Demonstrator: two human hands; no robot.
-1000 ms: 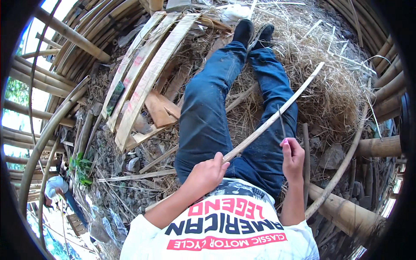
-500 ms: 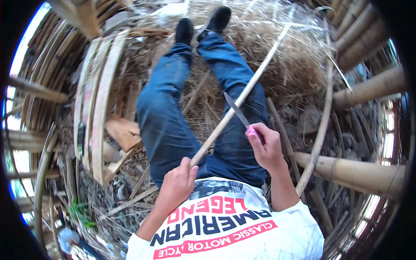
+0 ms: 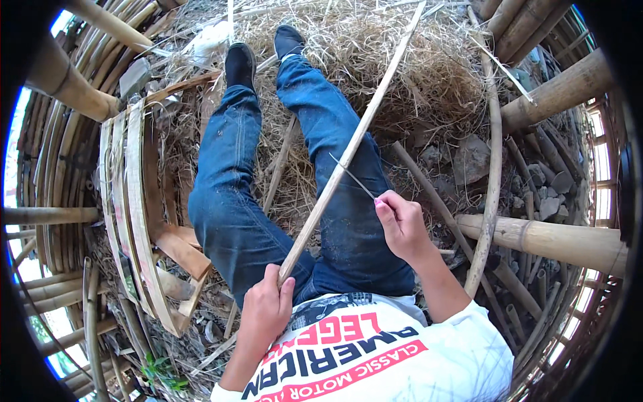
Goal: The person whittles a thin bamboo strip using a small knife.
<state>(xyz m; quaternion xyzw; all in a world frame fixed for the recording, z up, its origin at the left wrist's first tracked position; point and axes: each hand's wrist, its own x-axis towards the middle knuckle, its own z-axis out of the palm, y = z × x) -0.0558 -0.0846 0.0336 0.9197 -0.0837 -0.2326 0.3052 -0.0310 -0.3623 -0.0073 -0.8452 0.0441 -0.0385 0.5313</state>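
Note:
My left hand (image 3: 263, 305) is closed round the near end of a long pale wooden stick (image 3: 349, 151). The stick slants up and to the right over my right thigh, its far end reaching past the dry grass. In my right hand (image 3: 404, 226) is a knife (image 3: 359, 182), gripped at its handle, which my fingers mostly hide. The knife's thin blade points up and left and crosses the stick, seeming to touch it about midway. My legs in blue jeans (image 3: 231, 177) stretch out ahead beneath the stick.
Several pale wooden slats (image 3: 137, 211) lean at the left beside a broken wood piece (image 3: 181, 251). Dry grass (image 3: 422, 80) covers the ground ahead. At the right are a curved pole (image 3: 494, 154), bamboo poles (image 3: 556, 242) and grey stones (image 3: 471, 159). Bamboo walls surround me.
The view has shifted. The blade now looks thinner, turned edge-on, and still crosses the stick. Both hands keep their holds, and the stick stands a little steeper.

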